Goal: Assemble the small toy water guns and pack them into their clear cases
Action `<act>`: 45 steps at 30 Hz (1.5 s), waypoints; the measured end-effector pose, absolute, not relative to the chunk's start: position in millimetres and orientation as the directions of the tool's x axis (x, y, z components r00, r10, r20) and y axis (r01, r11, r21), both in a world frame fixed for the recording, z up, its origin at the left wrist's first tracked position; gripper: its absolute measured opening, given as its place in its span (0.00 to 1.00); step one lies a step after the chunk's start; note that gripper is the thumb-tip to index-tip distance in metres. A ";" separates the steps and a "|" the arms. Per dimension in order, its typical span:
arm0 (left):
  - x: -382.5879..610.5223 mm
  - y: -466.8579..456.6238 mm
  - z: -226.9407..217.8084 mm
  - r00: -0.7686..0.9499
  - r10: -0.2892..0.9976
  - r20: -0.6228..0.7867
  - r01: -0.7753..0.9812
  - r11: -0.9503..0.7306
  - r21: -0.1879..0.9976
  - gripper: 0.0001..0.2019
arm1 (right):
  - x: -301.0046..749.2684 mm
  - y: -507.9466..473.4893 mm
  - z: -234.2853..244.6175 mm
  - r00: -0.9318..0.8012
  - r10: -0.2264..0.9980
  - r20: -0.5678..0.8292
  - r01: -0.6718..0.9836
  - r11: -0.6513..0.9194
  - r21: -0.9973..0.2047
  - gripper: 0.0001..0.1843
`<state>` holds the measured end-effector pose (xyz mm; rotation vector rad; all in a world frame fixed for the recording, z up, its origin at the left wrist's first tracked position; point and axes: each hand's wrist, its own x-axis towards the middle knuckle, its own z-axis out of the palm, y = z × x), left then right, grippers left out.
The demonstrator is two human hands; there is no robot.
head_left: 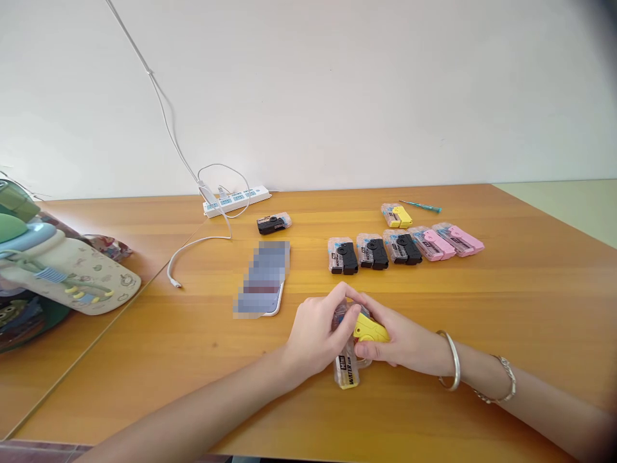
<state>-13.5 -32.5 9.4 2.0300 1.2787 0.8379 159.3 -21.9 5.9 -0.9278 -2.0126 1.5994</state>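
Near the front of the table, both hands are closed around a yellow and clear toy water gun [347,370] whose label reads "MINI WATER GUN". My left hand [315,331] grips its clear upper part, thumb and fingers bent over it. On the other side, my right hand [409,337] holds the yellow part, with the thumb below it. The labelled clear section points down toward me. Fingers hide much of the middle of the toy. Beyond the hands lies a row of similar folded toys, black ones [347,257] on the left and pink ones [436,245] on the right.
Behind the row lie a yellow folded toy [399,217] and a small screwdriver [424,206]. Another black toy [273,223] sits left, above a phone [270,283]. A power strip [238,200] with white cables stands by the wall. A bottle [81,270] lies far left.
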 end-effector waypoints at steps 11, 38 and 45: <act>-13.2 -28.4 10.9 0.310 0.941 0.137 0.518 -0.288 0.806 0.10 | 157.6 -21.3 3.3 -0.665 0.724 -0.186 0.237 -0.032 -0.971 0.32; -22.1 -23.7 9.2 0.498 0.861 0.102 0.427 -0.346 0.835 0.22 | 149.2 -24.4 1.4 -0.343 0.938 -0.048 -0.008 -0.054 -0.999 0.22; -24.6 -22.0 7.5 0.574 0.811 0.117 0.306 -0.345 0.887 0.29 | 151.6 -23.4 -2.7 -0.323 0.946 0.022 0.024 0.031 -0.999 0.24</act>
